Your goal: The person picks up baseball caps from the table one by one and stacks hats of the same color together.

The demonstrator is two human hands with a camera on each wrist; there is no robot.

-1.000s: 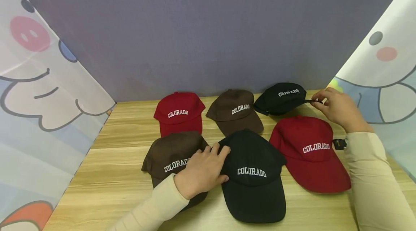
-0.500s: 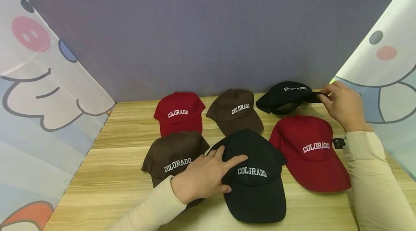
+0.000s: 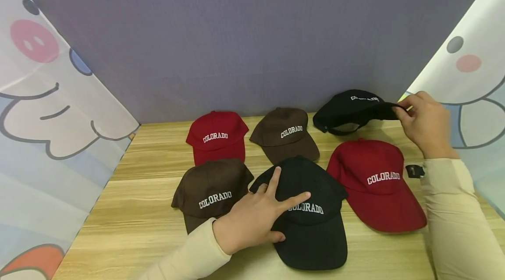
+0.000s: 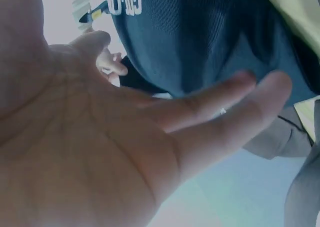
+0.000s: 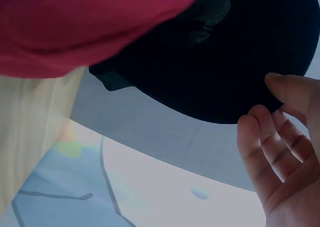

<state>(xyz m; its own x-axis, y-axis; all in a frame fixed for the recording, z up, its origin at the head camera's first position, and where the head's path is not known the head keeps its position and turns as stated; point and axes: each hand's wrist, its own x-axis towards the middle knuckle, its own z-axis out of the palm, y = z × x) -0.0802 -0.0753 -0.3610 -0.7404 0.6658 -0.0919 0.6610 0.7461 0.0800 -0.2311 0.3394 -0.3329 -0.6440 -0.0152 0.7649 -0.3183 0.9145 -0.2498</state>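
Observation:
At the back right of the table, my right hand pinches the brim of a black cap marked COLORADO. That cap is tilted, its brim raised and its underside partly showing; in the right wrist view the thumb lies on the dark brim. My left hand is spread over the left side of the front black cap, index and middle fingers stretched out across it. Whether the fingertips press the cloth I cannot tell. The left wrist view shows the palm close up beside the black cap.
A red cap and a brown cap lie in the back row. Another brown cap lies front left, and a red cap front right. A small black object sits beside the right sleeve. A grey wall stands behind the table.
My right hand has moved slightly right and up, lifting the back black cap's brim and turning its underside into view. My left hand's fingers have spread out further across the front black cap.

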